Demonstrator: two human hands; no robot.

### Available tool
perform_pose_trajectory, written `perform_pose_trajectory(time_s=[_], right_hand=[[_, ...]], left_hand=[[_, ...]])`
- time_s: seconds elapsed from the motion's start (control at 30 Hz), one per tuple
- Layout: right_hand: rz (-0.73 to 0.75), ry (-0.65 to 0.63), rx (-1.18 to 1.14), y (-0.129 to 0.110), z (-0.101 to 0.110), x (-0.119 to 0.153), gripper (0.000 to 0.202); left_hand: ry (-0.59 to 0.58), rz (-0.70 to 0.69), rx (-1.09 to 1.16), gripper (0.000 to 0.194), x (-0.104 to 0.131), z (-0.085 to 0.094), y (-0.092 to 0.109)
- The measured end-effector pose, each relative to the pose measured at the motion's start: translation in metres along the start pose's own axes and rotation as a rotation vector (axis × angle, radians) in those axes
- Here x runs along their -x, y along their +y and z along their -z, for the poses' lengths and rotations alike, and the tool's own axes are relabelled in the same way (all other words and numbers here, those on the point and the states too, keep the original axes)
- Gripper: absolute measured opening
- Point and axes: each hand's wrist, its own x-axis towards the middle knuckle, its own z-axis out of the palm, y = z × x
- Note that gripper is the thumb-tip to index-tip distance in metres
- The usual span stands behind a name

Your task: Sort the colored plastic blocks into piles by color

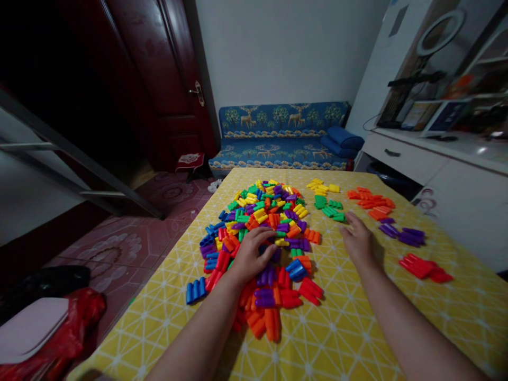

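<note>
A heaped pile of bullet-shaped plastic building blocks (pixel 260 215) in mixed colours covers the middle of the table. My left hand (pixel 252 256) lies over the pile, thumb and fingers apart above several purple blocks (pixel 266 275); no block shows in its grip. To the right, my right hand (pixel 358 241) hovers by a small group of green blocks (pixel 330 211), its fingers spread and holding nothing I can see. Beyond the green ones are yellow blocks (pixel 321 186). Separate groups of orange blocks (pixel 371 200), purple blocks (pixel 410 236) and red blocks (pixel 424 267) lie farther right.
A yellow patterned cloth (pixel 317 338) covers the table. Behind it stands a blue patterned sofa (pixel 273 143). A white cabinet (pixel 456 180) is on the right. On the left are a metal ladder (pixel 79 164), a dark red door (pixel 159 69) and a red bag (pixel 85 323).
</note>
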Motion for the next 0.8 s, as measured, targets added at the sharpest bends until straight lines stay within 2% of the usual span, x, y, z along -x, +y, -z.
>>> perform_pose_trajectory(time_s=[0.13, 0.2, 0.27, 0.33, 0.43, 0.5, 0.57, 0.63, 0.7, 0.73, 0.8], right_hand=[[0.072, -0.067, -0.251, -0.043, -0.002, 0.031, 0.037], [0.014, -0.158, -0.356, -0.061, -0.002, 0.052, 0.036], [-0.107, -0.22, -0.466, -0.074, -0.003, 0.072, 0.035], [-0.196, -0.23, -0.555, -0.082, -0.003, 0.088, 0.033], [-0.251, -0.172, -0.612, -0.086, -0.005, 0.095, 0.034], [-0.275, -0.128, -0.626, -0.087, -0.006, 0.092, 0.036], [-0.277, -0.123, -0.636, -0.087, -0.007, 0.087, 0.037], [-0.258, -0.146, -0.629, -0.086, -0.007, 0.085, 0.035], [-0.244, -0.171, -0.612, -0.085, -0.008, 0.085, 0.035], [-0.243, -0.18, -0.603, -0.085, -0.008, 0.086, 0.035], [-0.238, -0.195, -0.593, -0.084, -0.009, 0.087, 0.038]], left_hand=[[-0.109, 0.001, -0.132, 0.034, 0.001, 0.002, 0.002], [-0.121, 0.019, -0.137, 0.031, 0.001, 0.0, -0.001], [-0.105, 0.037, -0.086, 0.028, 0.0, -0.001, -0.004], [-0.047, 0.061, 0.003, 0.027, -0.003, 0.002, -0.003], [0.019, 0.091, 0.096, 0.03, -0.007, 0.015, 0.018], [-0.074, 0.054, 0.075, 0.035, -0.003, 0.028, 0.043], [-0.301, -0.056, -0.026, 0.054, 0.01, 0.036, 0.067], [-0.464, -0.135, -0.146, 0.071, 0.032, 0.037, 0.084], [-0.546, -0.156, -0.259, 0.084, 0.055, 0.032, 0.088], [-0.578, -0.168, -0.296, 0.084, 0.066, 0.029, 0.087], [-0.566, -0.131, -0.361, 0.078, 0.08, 0.024, 0.08]])
